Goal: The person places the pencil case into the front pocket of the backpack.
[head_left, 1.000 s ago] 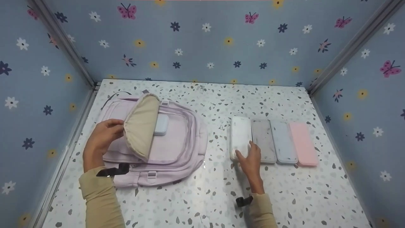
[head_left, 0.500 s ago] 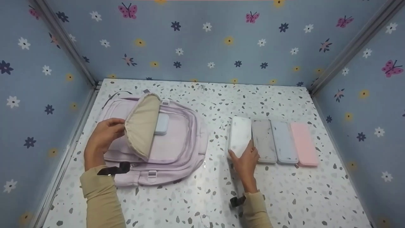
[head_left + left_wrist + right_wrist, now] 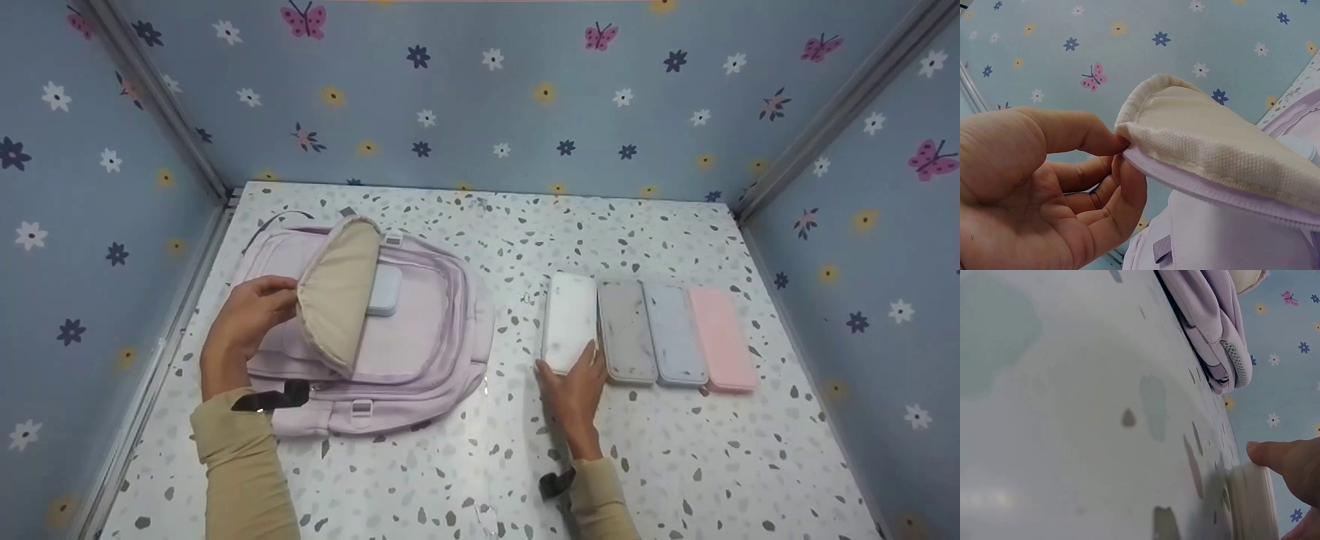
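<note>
A lilac backpack lies flat on the speckled table at the left. My left hand pinches the edge of its open flap, showing the beige lining; a pale blue case lies tucked in the pocket under the flap. To the right, four cases lie side by side. My right hand grips the near end of the white case, thumb on its left edge and fingers on its right side.
Beside the white case lie a grey marbled case, a light blue case and a pink case. Flower-patterned walls close in the table at the back and both sides. Bare tabletop lies between the backpack and the cases.
My right hand has drawn back toward me and closed round the near end of the white case, which has shifted slightly left. My left hand keeps the flap up.
</note>
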`<control>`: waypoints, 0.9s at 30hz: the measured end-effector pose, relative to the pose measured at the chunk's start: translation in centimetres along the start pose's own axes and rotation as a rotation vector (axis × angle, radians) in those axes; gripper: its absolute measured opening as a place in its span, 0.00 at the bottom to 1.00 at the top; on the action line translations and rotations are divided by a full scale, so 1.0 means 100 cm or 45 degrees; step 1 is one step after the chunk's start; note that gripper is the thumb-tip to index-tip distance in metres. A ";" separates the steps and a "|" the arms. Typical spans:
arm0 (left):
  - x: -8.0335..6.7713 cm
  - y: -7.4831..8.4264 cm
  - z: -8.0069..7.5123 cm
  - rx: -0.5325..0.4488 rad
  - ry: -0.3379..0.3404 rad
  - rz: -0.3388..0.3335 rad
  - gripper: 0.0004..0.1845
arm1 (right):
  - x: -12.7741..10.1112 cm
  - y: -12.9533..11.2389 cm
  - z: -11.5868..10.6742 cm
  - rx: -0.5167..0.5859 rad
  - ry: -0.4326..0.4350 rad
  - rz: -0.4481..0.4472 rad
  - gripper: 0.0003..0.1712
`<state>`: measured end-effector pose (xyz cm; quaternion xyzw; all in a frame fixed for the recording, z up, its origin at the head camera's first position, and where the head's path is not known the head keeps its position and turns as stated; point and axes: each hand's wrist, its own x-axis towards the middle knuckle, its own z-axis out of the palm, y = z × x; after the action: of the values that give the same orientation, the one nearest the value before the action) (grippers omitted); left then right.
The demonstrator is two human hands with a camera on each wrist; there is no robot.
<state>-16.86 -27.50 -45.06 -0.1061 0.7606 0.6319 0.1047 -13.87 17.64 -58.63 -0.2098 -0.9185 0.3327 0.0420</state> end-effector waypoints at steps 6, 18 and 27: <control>0.000 -0.001 0.000 -0.019 0.006 0.014 0.17 | 0.001 0.001 -0.002 0.052 0.011 -0.014 0.59; 0.000 0.002 0.002 0.048 0.028 -0.005 0.21 | 0.004 0.000 -0.010 0.209 0.123 -0.219 0.55; -0.001 0.001 0.003 0.037 0.034 0.007 0.20 | 0.006 -0.007 -0.019 0.266 0.210 -0.426 0.52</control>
<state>-16.85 -27.23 -44.97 -0.1110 0.7713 0.6196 0.0942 -14.28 18.53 -56.78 -0.0754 -0.8945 0.3961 0.1934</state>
